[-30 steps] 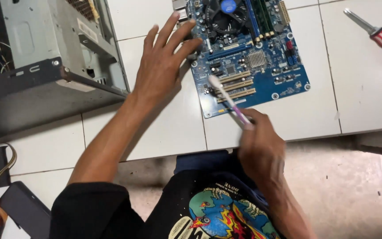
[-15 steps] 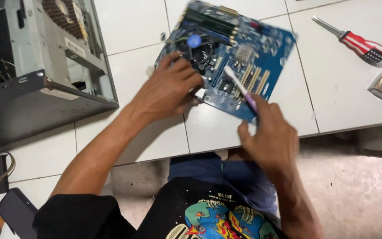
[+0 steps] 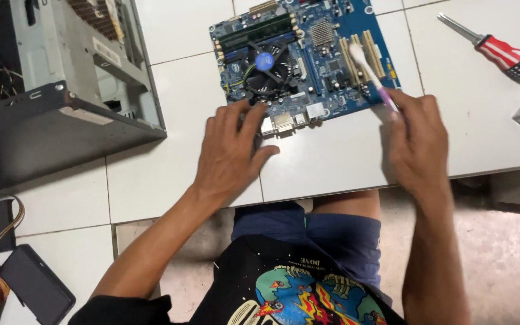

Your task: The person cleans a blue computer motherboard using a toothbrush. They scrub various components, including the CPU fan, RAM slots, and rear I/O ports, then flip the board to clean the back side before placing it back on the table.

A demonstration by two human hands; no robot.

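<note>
1. A blue motherboard [image 3: 308,60] is lying flat at the far edge of the white tiled tabletop [image 3: 170,180], its round cooler fan [image 3: 264,62] carrying a small blue round sticker at the hub.
2. A pale rectangular label is showing on the inner wall of the open grey computer case [image 3: 61,90], which is filling the tabletop's far left corner.
3. My left hand [image 3: 230,157] is resting palm down on the tabletop with fingers spread, the fingertips [image 3: 254,115] touching the motherboard's near edge beside the rear ports.
4. My right hand [image 3: 413,144] is pinching the pink handle of a toothbrush [image 3: 371,75], fingers pressed together around it; its white bristle head is lying on the pale expansion slots at the board's right side.
5. A red-handled screwdriver [image 3: 501,51] is lying well apart near the far right corner, with bare tile between it and the board.
6. A black hard drive [image 3: 37,289] is sitting at the near left corner.
7. Open tile is lying between my hands along the near edge.
</note>
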